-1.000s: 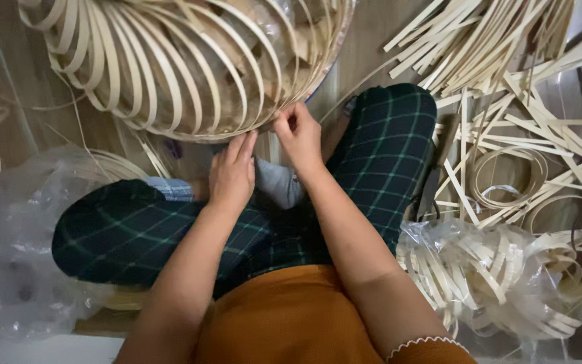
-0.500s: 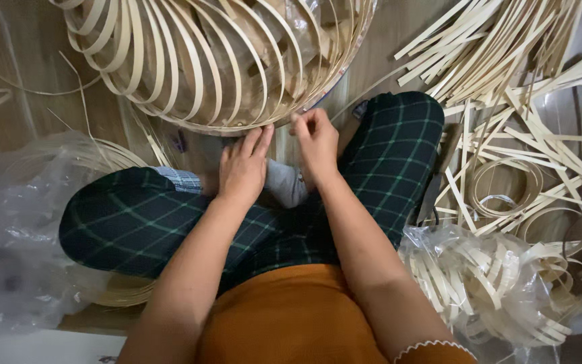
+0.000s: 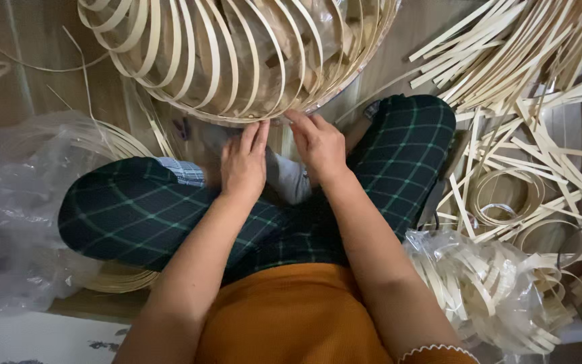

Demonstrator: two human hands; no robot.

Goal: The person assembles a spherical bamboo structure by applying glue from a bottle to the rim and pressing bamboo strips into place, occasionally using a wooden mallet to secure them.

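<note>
While the person sits cross-legged in dark green checked trousers (image 3: 136, 216), a large round frame of bent bamboo strips (image 3: 237, 54) rests on the wooden floor (image 3: 28, 40) just beyond the knees. Loose bamboo strips (image 3: 527, 61) lie right. Clear plastic bag (image 3: 15, 202) sits left. Left hand (image 3: 242, 165): fingers extended together, tips on frame's lower rim. Right hand (image 3: 318, 145): fingers curled narrow, pinching that rim.

Bamboo frame (image 3: 237, 61) ahead, strip pile (image 3: 533, 121) right, plastic bag (image 3: 15, 216) left
</note>
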